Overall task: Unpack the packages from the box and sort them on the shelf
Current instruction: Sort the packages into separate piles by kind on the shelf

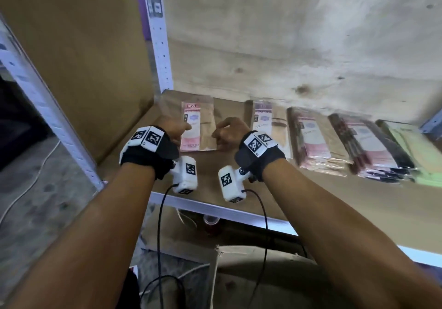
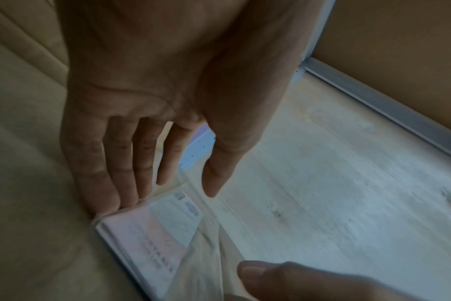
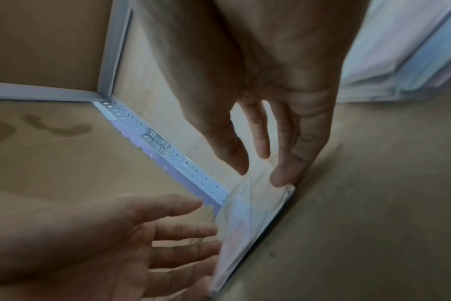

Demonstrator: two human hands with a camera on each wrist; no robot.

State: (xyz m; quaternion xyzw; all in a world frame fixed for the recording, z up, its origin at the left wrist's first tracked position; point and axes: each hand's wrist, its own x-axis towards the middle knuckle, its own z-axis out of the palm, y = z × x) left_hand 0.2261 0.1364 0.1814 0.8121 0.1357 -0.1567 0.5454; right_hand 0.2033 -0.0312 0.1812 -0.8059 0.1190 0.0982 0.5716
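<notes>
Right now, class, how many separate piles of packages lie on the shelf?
5: pink package between the hands, purple one beside it, then two thick stacks, green pile far right. More may lie beyond the frame.

Plastered wall is running across the back, pale and blotchy, showing a dark knot-like mark low down. A plain brown board is standing upright at the left, meeting the wall at the corner; from the left wrist it is showing as a flat tan panel. The grey, mottled floor is lying lower left. A white cable is trailing across it in a loose curve. A clear cup holding something red is sitting low in the shadow near centre; details are blurring.
</notes>
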